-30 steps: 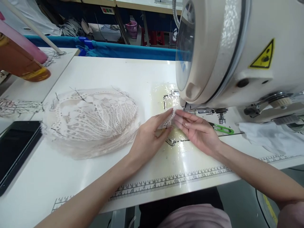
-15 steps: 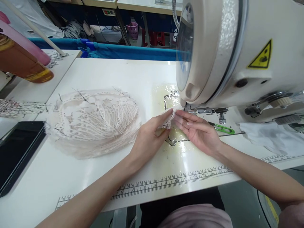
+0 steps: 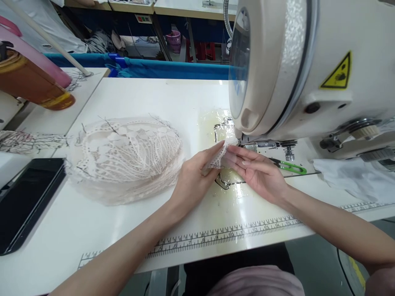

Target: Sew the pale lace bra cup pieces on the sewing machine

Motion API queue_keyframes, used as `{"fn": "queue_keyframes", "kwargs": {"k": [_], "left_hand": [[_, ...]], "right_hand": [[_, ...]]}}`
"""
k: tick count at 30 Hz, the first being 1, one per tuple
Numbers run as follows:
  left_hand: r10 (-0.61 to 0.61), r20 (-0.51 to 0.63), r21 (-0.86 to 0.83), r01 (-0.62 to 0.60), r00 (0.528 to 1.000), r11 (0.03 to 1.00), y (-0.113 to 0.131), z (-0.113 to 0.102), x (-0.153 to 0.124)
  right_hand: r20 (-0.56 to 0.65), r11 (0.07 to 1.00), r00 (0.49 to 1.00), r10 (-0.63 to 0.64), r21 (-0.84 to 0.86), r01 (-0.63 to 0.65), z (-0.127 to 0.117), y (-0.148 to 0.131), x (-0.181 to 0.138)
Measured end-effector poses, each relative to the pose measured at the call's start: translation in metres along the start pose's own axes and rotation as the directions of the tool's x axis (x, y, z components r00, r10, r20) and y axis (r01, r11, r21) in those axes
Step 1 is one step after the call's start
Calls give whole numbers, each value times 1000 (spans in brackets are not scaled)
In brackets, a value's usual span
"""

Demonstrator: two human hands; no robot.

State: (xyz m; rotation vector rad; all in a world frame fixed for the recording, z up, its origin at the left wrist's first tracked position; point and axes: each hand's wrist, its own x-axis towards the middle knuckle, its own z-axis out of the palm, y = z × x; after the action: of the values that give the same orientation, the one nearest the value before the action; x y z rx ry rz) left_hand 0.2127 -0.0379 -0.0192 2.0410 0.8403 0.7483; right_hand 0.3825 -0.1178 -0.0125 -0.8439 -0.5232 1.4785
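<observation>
My left hand [image 3: 194, 179] and my right hand [image 3: 257, 172] meet just in front of the sewing machine [image 3: 308, 65]. Both pinch a small piece of white lace [image 3: 219, 156] between their fingertips, close to the needle area, which the machine head hides. A stack of pale lace pieces [image 3: 126, 158] lies on the white table [image 3: 148, 94] to the left of my left hand. Green thread snips [image 3: 288, 166] rest on the machine bed beyond my right hand.
A black phone [image 3: 26, 199] lies at the table's left edge. Brown and pink thread cones [image 3: 31, 76] stand at far left. White cloth [image 3: 354, 179] sits at the right under the machine. A printed ruler [image 3: 222, 236] runs along the front edge.
Both hands hold the lace piece at the same spot by the machine. The camera has shifted slightly, so everything sits a little to the right in view.
</observation>
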Motion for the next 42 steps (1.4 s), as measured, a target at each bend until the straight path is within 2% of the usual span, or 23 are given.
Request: {"fn": "queue_keyframes", "kwargs": {"k": [7,10,12,15,19,22,26,29,42], "left_hand": [[-7,7,-18,7,1000,1000,-2,0,-1],[-62,29,-102,64,998,993,4,0,0],[-119,28,-215,122,992,969,9,-1,2],[-262,35,-454,249,964,856,13,-2,6],[-385,136,-711,361,913,604,7,-4,11],[-428,189,-789,396,884,470,1,-5,14],[-493,195,-833,409,848,373,1,-6,17],[-520,206,-836,425,829,347,3,-7,18],[-548,205,-826,444,811,348,1,-8,20]], "right_hand": [[44,1000,999,-8,-17,8,-1,2,-1],[62,999,997,-36,-37,38,-1,2,-2],[73,995,995,-62,-68,67,0,4,-4],[103,986,991,-87,-135,100,0,6,-6],[167,958,980,-109,-245,148,0,8,-9],[202,924,974,-105,-342,170,-1,8,-11],[257,881,960,-112,-420,215,2,8,-12],[283,859,954,-102,-458,228,3,7,-13],[315,854,948,-40,-482,196,0,8,-11]]}}
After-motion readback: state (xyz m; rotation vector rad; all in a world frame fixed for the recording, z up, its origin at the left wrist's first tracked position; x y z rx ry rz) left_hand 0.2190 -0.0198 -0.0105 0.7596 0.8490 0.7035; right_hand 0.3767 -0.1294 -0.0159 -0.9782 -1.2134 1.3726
